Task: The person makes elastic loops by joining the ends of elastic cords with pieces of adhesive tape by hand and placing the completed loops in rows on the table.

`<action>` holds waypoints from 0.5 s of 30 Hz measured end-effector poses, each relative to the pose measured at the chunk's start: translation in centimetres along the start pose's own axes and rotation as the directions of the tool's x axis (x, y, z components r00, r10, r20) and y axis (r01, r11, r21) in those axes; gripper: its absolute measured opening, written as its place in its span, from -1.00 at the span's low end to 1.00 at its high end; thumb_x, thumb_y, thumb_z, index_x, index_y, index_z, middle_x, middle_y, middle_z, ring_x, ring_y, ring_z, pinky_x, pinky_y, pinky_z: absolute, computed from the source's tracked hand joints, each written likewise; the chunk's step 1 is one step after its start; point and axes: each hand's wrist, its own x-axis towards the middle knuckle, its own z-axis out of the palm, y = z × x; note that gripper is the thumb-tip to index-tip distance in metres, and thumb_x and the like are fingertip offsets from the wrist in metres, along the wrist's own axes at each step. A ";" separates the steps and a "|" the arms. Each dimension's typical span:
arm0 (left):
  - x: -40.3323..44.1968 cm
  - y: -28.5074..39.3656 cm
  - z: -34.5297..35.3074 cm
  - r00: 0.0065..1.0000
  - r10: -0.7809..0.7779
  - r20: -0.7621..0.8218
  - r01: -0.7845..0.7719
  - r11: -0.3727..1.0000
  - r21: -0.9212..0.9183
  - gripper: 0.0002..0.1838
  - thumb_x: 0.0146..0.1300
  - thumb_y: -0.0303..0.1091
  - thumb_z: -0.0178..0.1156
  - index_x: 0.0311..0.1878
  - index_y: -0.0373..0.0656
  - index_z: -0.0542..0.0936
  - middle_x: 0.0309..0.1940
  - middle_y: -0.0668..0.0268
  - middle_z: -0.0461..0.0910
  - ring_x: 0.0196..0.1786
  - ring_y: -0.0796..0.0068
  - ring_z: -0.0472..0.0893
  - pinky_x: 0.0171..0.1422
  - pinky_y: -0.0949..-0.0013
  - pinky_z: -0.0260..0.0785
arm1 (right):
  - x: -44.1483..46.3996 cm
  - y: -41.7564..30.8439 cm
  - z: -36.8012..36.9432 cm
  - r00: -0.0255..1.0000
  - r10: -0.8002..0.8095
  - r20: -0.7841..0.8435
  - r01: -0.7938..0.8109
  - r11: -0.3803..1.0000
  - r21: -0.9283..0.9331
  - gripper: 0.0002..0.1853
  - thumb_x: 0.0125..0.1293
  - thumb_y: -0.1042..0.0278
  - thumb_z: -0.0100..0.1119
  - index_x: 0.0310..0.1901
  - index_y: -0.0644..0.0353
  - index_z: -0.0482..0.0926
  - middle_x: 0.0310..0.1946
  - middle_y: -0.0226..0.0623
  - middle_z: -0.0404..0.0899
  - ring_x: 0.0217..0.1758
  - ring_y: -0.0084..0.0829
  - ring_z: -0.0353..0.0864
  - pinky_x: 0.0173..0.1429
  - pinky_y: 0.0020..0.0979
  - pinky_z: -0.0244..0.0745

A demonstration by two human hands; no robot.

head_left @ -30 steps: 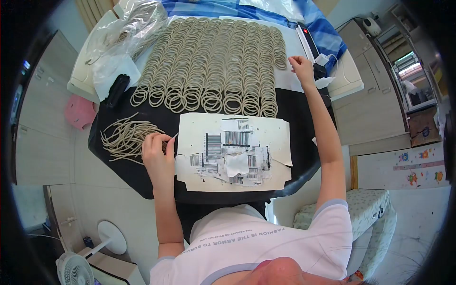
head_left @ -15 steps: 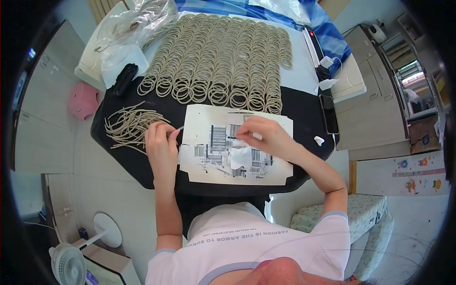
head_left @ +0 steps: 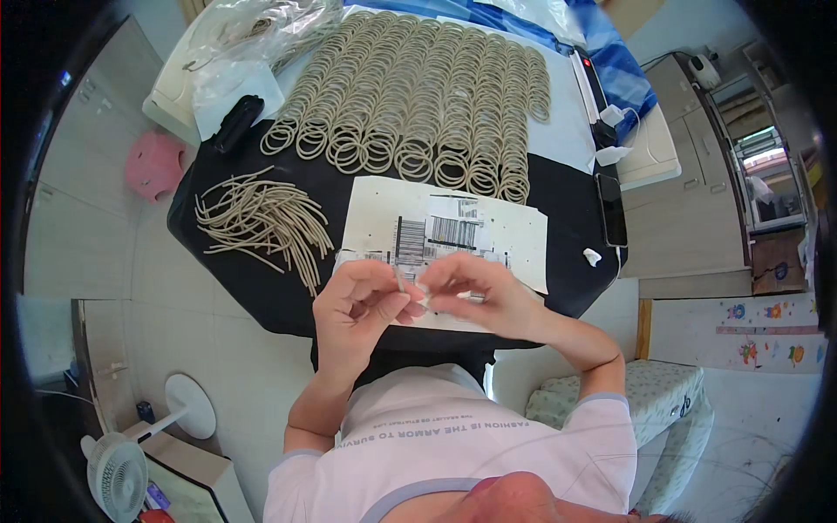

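Over the cream board (head_left: 514, 235) with its barcode labels, my two hands meet fingertip to fingertip. My left hand (head_left: 362, 305) pinches a short piece of beige cord (head_left: 400, 279) that stands up between its fingers. My right hand (head_left: 475, 292) is closed, its thumb and fingertips together beside the cord; what it grips is too small to make out. To the left lies a loose pile of beige cords (head_left: 261, 218) on the black cloth. Beyond the board, overlapping beige rings (head_left: 410, 96) lie in several long columns on a white sheet.
A black case (head_left: 237, 125) and a clear plastic bag (head_left: 253, 52) lie at the back left. On the right are a power strip (head_left: 588, 87), a phone (head_left: 611, 211) and a white scrap (head_left: 592, 257). The black cloth (head_left: 288, 305) hangs at the near edge.
My left hand has left the cord pile and moved right over the board. My right hand came from beside the rings back to the board, and the two hands are now together.
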 end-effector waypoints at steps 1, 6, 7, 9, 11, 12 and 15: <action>0.0 -0.3 -0.1 1.000 -0.022 0.004 0.022 1.000 -0.008 -0.79 0.33 -0.63 0.16 0.00 -0.31 0.46 -0.24 0.09 0.68 -0.24 0.40 0.70 -0.19 0.46 0.58 | -0.4 0.4 -0.6 0.998 0.052 -0.036 -0.051 0.998 0.036 -0.72 0.33 0.54 0.21 0.07 0.27 0.51 -0.15 -0.33 0.64 -0.05 -0.49 0.63 0.10 -0.43 0.52; 0.0 -1.9 0.2 0.984 -0.177 0.032 0.178 0.983 -0.042 -0.85 0.35 -0.61 0.14 -0.04 -0.32 0.48 -0.23 0.11 0.68 -0.18 0.41 0.70 -0.07 0.43 0.57 | -2.4 2.5 -3.2 0.959 0.281 -0.042 -0.165 0.671 0.723 -0.84 0.25 0.56 0.29 -0.14 0.35 0.62 -0.15 -0.34 0.59 -0.24 -0.52 0.60 -0.12 -0.52 0.52; -0.1 -2.4 0.4 0.981 -0.191 0.028 0.192 0.981 -0.038 -0.86 0.34 -0.61 0.14 -0.06 -0.31 0.49 -0.23 0.10 0.68 -0.19 0.40 0.70 -0.09 0.42 0.57 | -2.8 2.8 -3.2 0.954 0.289 -0.078 -0.140 0.661 0.737 -0.83 0.25 0.55 0.30 -0.13 0.35 0.63 -0.17 -0.33 0.60 -0.26 -0.52 0.61 -0.12 -0.52 0.53; -0.2 -3.5 0.7 0.976 -0.216 0.022 0.217 0.976 -0.029 -0.88 0.32 -0.63 0.13 -0.09 -0.30 0.51 -0.24 0.07 0.69 -0.21 0.40 0.70 -0.13 0.42 0.58 | -3.2 3.3 -3.1 0.941 0.304 -0.150 -0.087 0.645 0.759 -0.82 0.25 0.52 0.31 -0.12 0.35 0.66 -0.21 -0.31 0.62 -0.30 -0.51 0.62 -0.14 -0.51 0.54; -0.4 -4.4 0.8 0.974 -0.225 0.017 0.225 0.974 -0.017 -0.89 0.31 -0.60 0.17 -0.11 -0.32 0.53 -0.25 0.11 0.69 -0.22 0.43 0.70 -0.12 0.43 0.58 | -3.4 3.4 -3.2 0.924 0.328 -0.195 -0.110 0.718 0.688 -0.80 0.24 0.52 0.32 -0.11 0.36 0.67 -0.29 -0.30 0.63 -0.31 -0.53 0.62 -0.17 -0.49 0.56; -0.5 -4.6 0.9 0.971 -0.238 0.014 0.238 0.971 -0.008 -0.88 0.30 -0.61 0.19 -0.11 -0.32 0.54 -0.25 0.12 0.69 -0.22 0.44 0.70 -0.11 0.44 0.58 | -3.6 3.0 -3.3 0.920 0.338 -0.200 -0.139 0.756 0.640 -0.81 0.24 0.53 0.31 -0.12 0.36 0.67 -0.29 -0.30 0.63 -0.32 -0.53 0.62 -0.18 -0.49 0.56; -0.6 -5.3 1.0 0.981 -0.195 0.006 0.192 0.971 0.144 -0.87 0.25 -0.61 0.26 -0.14 -0.33 0.58 -0.27 0.18 0.69 -0.22 0.49 0.70 -0.11 0.48 0.57 | -3.4 2.7 -3.4 0.918 0.339 -0.206 -0.191 0.832 0.521 -0.82 0.24 0.54 0.31 -0.13 0.36 0.66 -0.32 -0.29 0.64 -0.35 -0.53 0.62 -0.24 -0.51 0.57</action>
